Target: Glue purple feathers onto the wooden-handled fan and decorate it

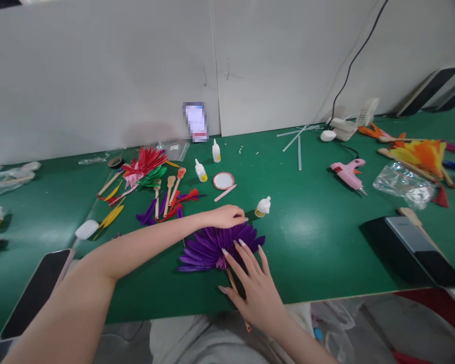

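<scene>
A fan of purple feathers (202, 250) lies on the green table, its feathers spread and a wooden handle (232, 279) pointing toward me over the front edge. My left hand (225, 216) is at the fan's far edge, fingers curled in; whether a feather tip is pinched there is hidden. Fingers apart, my right hand (256, 285) rests over the fan's right side and base, with its thumb beside the handle. Just beyond the fan stands a white glue bottle (263, 207).
Further back are two glue bottles (200, 171), a small white dish (223, 180) and a stick (225, 193). Wooden-handled pieces (169, 189) and feathers (146, 162) lie left. A pink glue gun (349, 174) and a black box (413, 247) are right. A phone (38, 293) lies by my left arm.
</scene>
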Demonstrator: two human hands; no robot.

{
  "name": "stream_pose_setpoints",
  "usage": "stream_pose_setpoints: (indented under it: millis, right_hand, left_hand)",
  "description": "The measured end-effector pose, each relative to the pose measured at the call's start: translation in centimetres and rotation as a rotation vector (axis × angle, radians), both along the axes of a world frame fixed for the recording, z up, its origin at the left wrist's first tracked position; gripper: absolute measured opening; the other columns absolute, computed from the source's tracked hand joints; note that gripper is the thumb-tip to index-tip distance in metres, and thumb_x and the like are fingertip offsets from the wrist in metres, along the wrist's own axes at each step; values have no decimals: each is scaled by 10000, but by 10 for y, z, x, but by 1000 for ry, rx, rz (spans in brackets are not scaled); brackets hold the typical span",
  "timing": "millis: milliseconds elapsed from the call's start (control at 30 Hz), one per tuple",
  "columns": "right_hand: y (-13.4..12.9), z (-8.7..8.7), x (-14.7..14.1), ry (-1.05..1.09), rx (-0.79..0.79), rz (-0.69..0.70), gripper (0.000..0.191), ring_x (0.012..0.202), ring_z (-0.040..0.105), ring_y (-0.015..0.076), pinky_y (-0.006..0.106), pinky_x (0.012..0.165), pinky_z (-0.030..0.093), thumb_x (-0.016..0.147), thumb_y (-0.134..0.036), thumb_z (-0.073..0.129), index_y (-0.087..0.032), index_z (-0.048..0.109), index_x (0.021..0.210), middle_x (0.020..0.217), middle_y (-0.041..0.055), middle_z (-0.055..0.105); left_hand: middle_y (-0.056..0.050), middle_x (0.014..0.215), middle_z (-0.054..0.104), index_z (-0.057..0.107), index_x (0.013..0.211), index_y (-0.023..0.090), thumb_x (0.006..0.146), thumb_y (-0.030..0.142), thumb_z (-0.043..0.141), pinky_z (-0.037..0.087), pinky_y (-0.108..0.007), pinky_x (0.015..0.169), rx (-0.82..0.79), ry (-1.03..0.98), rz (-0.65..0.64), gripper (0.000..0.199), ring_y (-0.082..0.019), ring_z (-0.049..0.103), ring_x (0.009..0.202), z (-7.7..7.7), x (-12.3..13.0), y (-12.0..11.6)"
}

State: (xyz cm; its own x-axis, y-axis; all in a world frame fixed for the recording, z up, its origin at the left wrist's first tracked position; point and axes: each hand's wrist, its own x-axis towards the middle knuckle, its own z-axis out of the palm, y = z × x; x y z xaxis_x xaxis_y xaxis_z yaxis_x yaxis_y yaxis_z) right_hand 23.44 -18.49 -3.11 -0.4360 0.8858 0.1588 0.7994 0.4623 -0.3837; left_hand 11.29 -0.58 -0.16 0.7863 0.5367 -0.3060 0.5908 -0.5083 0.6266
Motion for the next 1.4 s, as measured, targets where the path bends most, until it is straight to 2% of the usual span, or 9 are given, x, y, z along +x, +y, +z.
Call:
stream_pose_setpoints:
  millis: [133,333,633,800,933,1067,1167,1267,1400]
  right_hand:
    - [0,-1,1,3,4,7,616,1328,192,278,541,1047,180,848,-414,457,-223,252,1397,1449,93,251]
    - [0,-1,1,-8,-2,17,609,1331,185,270,530,1049,165,862,-420,426,-221,231,1403,1468,81,200]
    - [-1,-3,1,13,3,16,605,1326,204,270,515,1054,153,855,-411,438,-228,245,1399,1473,62,186]
    - [-1,-4,0,18,6,15,607,1328,199,270,513,1056,132,858,-415,433,-217,243,1400,1472,72,187]
    - [0,1,2,55,25,52,629,1322,207,278,525,1049,114,853,-446,438,-212,233,1400,1463,94,214]
    - [-6,2,19,237,110,-2,524,1233,353,280,523,1017,182,864,-362,434,-136,337,1327,1324,153,423]
    - [-16,0,35,374,82,-199,189,859,557,213,366,787,403,872,-282,434,-145,556,917,864,96,602]
    - [-28,-1,40,372,-171,-249,308,556,493,138,255,544,356,905,-310,383,-183,482,643,601,10,497]
    - [-34,5,26,415,-419,-240,390,511,481,124,234,529,325,936,-361,285,-187,481,647,563,-3,501]
  left_hand:
    - [-36,718,612,623,803,129,860,469,356,351,-211,584,-59,-32,-28,437,-115,517,636,2,4,5]
    - [-31,719,640,661,758,148,759,394,574,367,-215,657,-27,-38,-206,261,-127,551,702,-8,15,13]
    - [-33,760,579,650,760,173,760,347,597,367,-241,735,80,-117,-298,182,-144,501,781,-5,20,7]
    - [-55,955,554,678,805,208,782,369,569,354,-304,857,265,-223,-180,195,-168,496,899,8,17,2]
    - [-52,1024,570,630,975,223,865,310,444,363,-327,895,447,-349,114,233,-168,503,981,31,-7,-3]
    - [-53,1026,598,580,1014,199,888,232,387,375,-333,920,618,-427,580,232,-166,508,1021,37,-44,-56]
    - [-53,1088,573,534,1068,211,865,194,429,370,-345,939,614,-371,666,230,-178,485,1075,17,-56,-136]
    - [-39,802,567,529,849,177,851,236,460,446,-263,678,538,-229,861,91,-147,546,771,-8,-50,-212]
    - [2,568,469,444,592,172,840,362,476,364,-260,545,447,17,831,314,-133,466,573,-22,-35,-248]
